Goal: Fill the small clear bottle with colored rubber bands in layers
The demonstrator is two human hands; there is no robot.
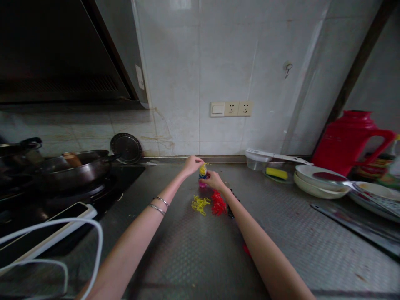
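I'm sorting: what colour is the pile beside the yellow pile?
That pile is red; head view.

Two slim bracelets (157, 208), the lower silvery, circling a bare left forearm (134, 241)

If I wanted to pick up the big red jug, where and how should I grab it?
Probably by the handle on the right side of the red jug, coming from the right: it sticks out in a graspable loop. White dishes sit in front, so reach over them.
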